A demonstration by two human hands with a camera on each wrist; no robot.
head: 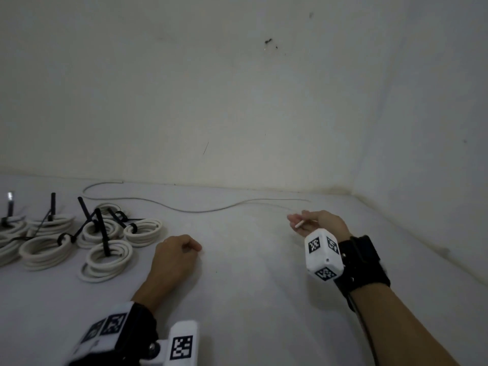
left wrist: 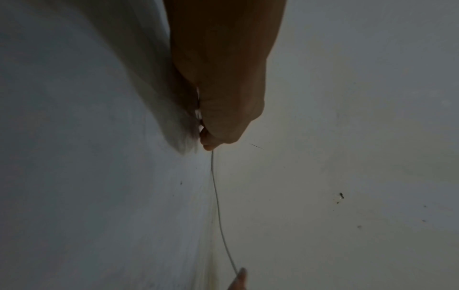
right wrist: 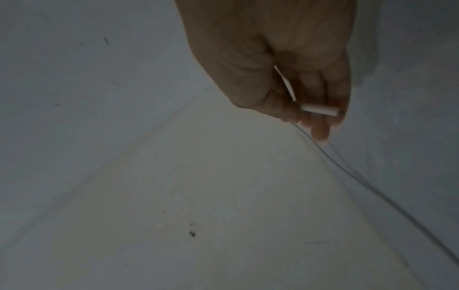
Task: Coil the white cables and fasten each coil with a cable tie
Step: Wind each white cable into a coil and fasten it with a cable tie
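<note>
1. A pale, matte white work surface point(head: 250, 273) runs back to a plain off-white wall point(head: 237, 88), and a second wall closes the corner on the far right. The back wall carries a few small dark marks high up.
2. On the left of the surface lies a cluster of finished white cable coils point(head: 79, 239), round bundles of thick white cord, each bound by a black cable tie point(head: 101, 233) whose tail sticks upward.
3. A long, loose white cable point(head: 184, 208) snakes along the far edge of the surface close to the back wall, from a curl behind the coils across toward the right.
4. The right hand point(head: 314, 223) hovers above the surface on the right, palm turned partly up, its fingers curled round the cable's short white end piece point(head: 299, 224); in the right wrist view that white tip point(right wrist: 320, 110) crosses the fingers point(right wrist: 320, 125) and the thin cable trails away from them.
5. The left hand point(head: 175, 256) rests knuckles-up near the centre, just right of the coils, fingers curled under into a loose fist; whether it holds anything cannot be told from here.
6. Each wrist wears a black strap carrying a white block with black square-patterned markers.
7. Between the two hands, and forward to the near edge, bare surface lies open.
</note>
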